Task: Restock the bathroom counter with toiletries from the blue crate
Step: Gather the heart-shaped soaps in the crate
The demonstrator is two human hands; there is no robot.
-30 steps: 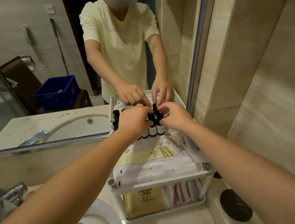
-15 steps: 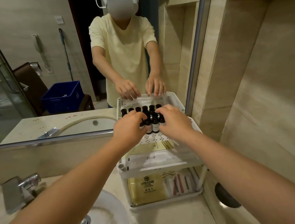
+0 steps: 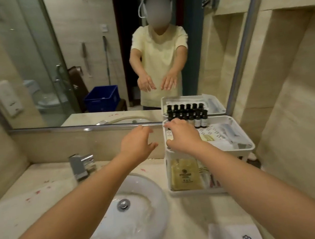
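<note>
Toiletries: small dark-capped bottles (image 3: 200, 121) stand upright in tight rows at the back of the top tier of a white two-tier rack (image 3: 252, 146), against the mirror (image 3: 88, 68). Same tier also holds a flat yellow packet (image 3: 208, 138) and white wrapped packets (image 3: 231, 136) on the right. The lower tier has a yellow sachet pack (image 3: 184, 174) and thin red-and-white items beside it, too small to identify. Right hand (image 3: 183, 134) hovers over the tier's front-left corner, fingers loose and spread, gripping nothing. Left hand (image 3: 136, 144) hangs just left of the rack over the counter (image 3: 196, 215), fingers relaxed, also empty. Step looks like bottle placement done, hands free between loads. Blue crate (image 3: 102, 98) shows only as a mirror reflection, so it sits behind the person, well apart from the rack. Its contents are not visible. Next move likely needs a turn away from the counter to fetch more stock. Sink basin (image 3: 141, 212) and faucet (image 3: 81, 164) lie left of the rack, with a folded white towel (image 3: 236, 238) at the near edge.
</note>
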